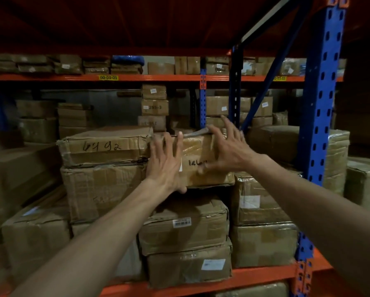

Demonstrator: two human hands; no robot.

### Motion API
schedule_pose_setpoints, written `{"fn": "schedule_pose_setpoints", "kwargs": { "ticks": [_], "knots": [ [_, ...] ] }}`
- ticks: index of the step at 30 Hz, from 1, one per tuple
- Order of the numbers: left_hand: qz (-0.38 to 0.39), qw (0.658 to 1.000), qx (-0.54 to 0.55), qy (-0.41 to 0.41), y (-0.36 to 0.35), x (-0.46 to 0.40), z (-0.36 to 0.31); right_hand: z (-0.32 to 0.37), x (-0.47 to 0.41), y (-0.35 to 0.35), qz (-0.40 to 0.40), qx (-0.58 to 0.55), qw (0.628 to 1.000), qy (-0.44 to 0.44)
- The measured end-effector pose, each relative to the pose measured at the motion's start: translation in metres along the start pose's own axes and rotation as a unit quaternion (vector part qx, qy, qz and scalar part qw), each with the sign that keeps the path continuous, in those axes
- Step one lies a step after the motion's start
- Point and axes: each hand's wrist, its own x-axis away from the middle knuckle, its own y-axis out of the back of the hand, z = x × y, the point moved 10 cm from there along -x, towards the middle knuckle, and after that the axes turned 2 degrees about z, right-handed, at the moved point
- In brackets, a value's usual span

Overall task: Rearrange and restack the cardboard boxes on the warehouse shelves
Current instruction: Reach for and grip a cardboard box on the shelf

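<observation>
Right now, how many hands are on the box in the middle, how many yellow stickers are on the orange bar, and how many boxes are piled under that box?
Hands on the middle box: 2 (left hand, right hand)
Yellow stickers on the orange bar: 2 ()
Boxes piled below: 2 (upper box, lower box)
Total: 6

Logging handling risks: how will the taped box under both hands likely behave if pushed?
The taped box looks glossy, so palms may slip. Its dented top edge suggests soft, yielding walls. It overhangs the barcode box below, so it could tip forward if pulled.
</observation>
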Motion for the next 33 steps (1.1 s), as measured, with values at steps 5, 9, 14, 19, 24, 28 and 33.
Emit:
{"fn": "schedule_pose_setpoints", "kwargs": {
  "ticks": [5,9,14,19,24,28,33],
  "knots": [
    [0.01,0.998,-0.055,-0.032,0.002,-0.01,-0.001,0.018,0.004,-0.018,0.043,0.314,0.944,0.095],
    [0.007,0.998,-0.04,-0.045,0.001,-0.009,-0.001,0.031,0.002,-0.016,0.039,0.304,0.945,0.113],
    [-0.018,0.996,-0.071,-0.053,0.004,-0.008,-0.011,0.028,0.012,-0.016,0.002,0.338,0.935,0.109],
    [-0.119,0.983,-0.121,-0.065,0.05,-0.016,-0.008,0.033,0.011,0.03,-0.074,0.348,0.929,0.104],
    [-0.213,0.965,-0.143,-0.057,0.115,-0.042,-0.026,0.017,0.006,0.107,-0.143,0.372,0.912,0.092],
    [-0.206,0.968,-0.123,-0.071,0.12,-0.048,-0.075,-0.027,0.026,0.116,-0.123,0.391,0.911,0.04],
    [-0.129,0.985,-0.038,-0.112,0.068,-0.049,-0.153,-0.094,0.062,0.082,-0.047,0.404,0.913,0.01]
  ]
}}
